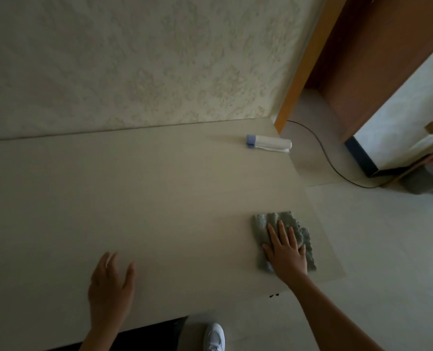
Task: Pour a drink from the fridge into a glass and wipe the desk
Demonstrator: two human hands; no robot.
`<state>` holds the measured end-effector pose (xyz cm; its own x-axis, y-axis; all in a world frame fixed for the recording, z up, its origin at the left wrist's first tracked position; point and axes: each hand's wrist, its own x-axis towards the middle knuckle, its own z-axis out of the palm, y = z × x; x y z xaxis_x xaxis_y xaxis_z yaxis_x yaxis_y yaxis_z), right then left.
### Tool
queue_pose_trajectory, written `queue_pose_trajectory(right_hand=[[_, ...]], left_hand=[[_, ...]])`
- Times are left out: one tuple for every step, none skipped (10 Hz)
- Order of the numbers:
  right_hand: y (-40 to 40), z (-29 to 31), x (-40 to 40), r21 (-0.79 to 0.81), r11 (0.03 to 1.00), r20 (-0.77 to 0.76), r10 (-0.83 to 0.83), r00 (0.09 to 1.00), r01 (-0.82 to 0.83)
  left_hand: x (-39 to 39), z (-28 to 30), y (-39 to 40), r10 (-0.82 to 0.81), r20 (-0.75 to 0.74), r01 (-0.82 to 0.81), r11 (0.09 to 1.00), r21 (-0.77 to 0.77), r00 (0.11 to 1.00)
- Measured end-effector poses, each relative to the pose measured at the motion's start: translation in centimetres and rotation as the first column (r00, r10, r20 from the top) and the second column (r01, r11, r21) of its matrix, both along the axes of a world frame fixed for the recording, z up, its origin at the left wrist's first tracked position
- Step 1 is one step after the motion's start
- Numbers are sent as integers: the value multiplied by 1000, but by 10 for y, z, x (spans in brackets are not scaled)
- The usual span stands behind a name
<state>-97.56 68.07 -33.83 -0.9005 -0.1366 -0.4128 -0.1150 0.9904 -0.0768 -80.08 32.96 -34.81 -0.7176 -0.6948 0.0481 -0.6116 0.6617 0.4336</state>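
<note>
A pale wooden desk [139,193] fills most of the head view and stands against a patterned wall. Near its right front corner lies a grey-green cloth [268,221]. My right hand [286,252] lies flat on that cloth, fingers spread and pressing it onto the desk top. My left hand [110,287] hovers at the desk's front edge, fingers slightly apart, holding nothing. No glass or drink is in view.
A white bottle with a pale blue cap [268,143] lies on its side at the desk's far right corner. A dark cable [329,158] runs across the floor to the right. A wooden door frame [309,59] and a grey bin [428,178] stand beyond.
</note>
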Motion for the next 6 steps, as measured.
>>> queue_pose_trajectory(right_hand=[[-1,4,-3,-2,1000,19,0,1000,0],[2,16,-8,-4,999,72,39,997,-39],[2,31,-20,31,995,143,89,986,-95],[0,53,-40,87,980,209,160,965,-181],[-11,94,-62,53,968,227,227,947,-245],[-27,144,-77,-41,955,139,296,945,-293]], left_hand=[[-5,9,11,-16,5,16,1000,6,1000],[-12,19,22,-36,19,34,998,59,999],[-20,28,29,-102,32,101,994,50,994],[-31,45,33,-201,69,197,978,67,977],[-48,78,30,-264,29,262,963,55,964],[-62,127,24,-285,26,281,954,102,958]])
